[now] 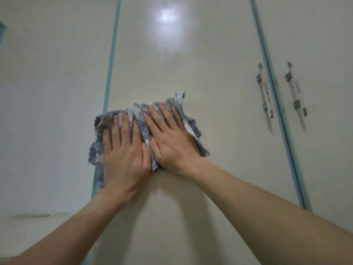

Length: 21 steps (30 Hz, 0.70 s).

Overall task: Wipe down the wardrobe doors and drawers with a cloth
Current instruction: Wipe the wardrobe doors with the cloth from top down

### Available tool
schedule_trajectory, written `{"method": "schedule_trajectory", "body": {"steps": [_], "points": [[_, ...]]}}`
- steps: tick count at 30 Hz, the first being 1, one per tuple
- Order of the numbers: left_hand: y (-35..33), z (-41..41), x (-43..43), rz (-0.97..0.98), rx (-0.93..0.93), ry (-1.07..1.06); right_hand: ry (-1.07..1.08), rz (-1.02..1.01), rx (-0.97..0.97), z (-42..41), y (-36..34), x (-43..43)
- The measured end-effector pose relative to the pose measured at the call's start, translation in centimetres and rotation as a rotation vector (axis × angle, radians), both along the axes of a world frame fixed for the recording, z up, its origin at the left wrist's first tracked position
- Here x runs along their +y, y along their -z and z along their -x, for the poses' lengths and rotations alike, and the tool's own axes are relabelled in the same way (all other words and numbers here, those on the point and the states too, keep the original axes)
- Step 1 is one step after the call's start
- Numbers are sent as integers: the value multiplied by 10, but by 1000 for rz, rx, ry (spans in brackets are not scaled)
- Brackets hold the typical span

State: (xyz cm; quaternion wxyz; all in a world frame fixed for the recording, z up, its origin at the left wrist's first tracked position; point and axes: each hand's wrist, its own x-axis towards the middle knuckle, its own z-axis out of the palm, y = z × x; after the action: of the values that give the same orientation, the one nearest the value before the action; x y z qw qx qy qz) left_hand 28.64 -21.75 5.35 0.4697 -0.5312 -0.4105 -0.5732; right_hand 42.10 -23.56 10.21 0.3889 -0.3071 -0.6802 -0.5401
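Both the left hand and right hand press flat, fingers straight, on a frayed blue-and-white woven cloth against the glossy cream wardrobe door; metal bar handles gleam right of them.

Partly seen: cloth covered, door cropped, handle marks unreadable.

Middle of the cloth is hidden under the left hand and right hand; only its ragged edges show, and its full shape cannot be told. Both palms face the door, out of sight. Door runs past the top and bottom edges; a glare patch washes out its surface high up. Handles are soft with blur, and the markings on their bars are too small to read. Left forearm is cut at the bottom edge, right forearm at the right edge. Teal shape is clipped at the left edge, unidentifiable. Dark smear low left is too blurred to tell.
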Motion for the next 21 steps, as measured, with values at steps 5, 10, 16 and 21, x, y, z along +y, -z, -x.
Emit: {"method": "schedule_trajectory", "body": {"steps": [5, 10, 16, 21], "points": [[11, -33, -3, 29, -30, -2, -86, 45, -54, -33, 7, -2], [6, -64, -6, 39, 44, -7, -60, 21, -13, -70, 9, -4], [-3, -104, -12, 52, 139, 11, -19, 26, 42, -117, 12, -9], [-11, -143, -17, 44, 240, 33, -3, 8, 125, -159, 17, -16]]}}
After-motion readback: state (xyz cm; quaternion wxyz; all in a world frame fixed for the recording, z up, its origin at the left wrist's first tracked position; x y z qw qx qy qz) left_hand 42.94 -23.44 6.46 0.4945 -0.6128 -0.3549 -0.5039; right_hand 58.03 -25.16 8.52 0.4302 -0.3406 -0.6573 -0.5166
